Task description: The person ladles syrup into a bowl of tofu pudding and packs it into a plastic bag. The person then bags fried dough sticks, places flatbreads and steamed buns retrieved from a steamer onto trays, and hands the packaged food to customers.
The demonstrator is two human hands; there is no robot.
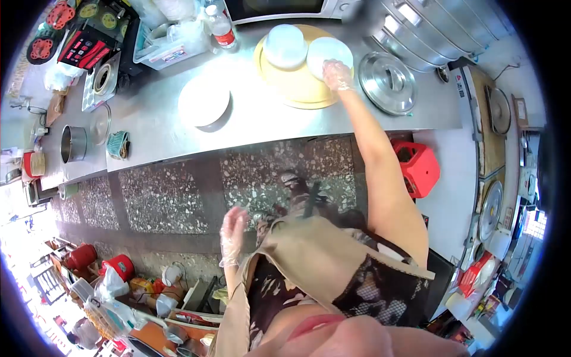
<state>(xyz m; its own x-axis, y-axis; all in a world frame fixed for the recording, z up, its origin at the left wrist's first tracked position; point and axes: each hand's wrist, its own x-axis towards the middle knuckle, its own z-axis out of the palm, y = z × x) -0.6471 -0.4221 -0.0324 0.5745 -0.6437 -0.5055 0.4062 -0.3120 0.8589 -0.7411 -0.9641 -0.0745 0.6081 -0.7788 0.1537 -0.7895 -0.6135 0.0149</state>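
My right hand [337, 75], in a clear plastic glove, reaches across the steel counter to a round white bowl [329, 52]. Its fingers are bent at the bowl's near side, and the fingertips are partly hidden. Beside it, a second white bowl [286, 46] stands on the same round yellow board [275, 76]. My left hand [234, 232], also gloved, hangs low in front of the counter with its fingers stretched out, holding nothing. A white round plate or lid [204, 101] lies on the counter left of the board.
Right of the board are a metal lid [387, 83] and large stacked steamers [431, 30]. A bottle [220, 30] and a plastic basket [169, 50] stand at the back left. A steel pot [73, 144] sits far left. Under the counter is a red stool [418, 169].
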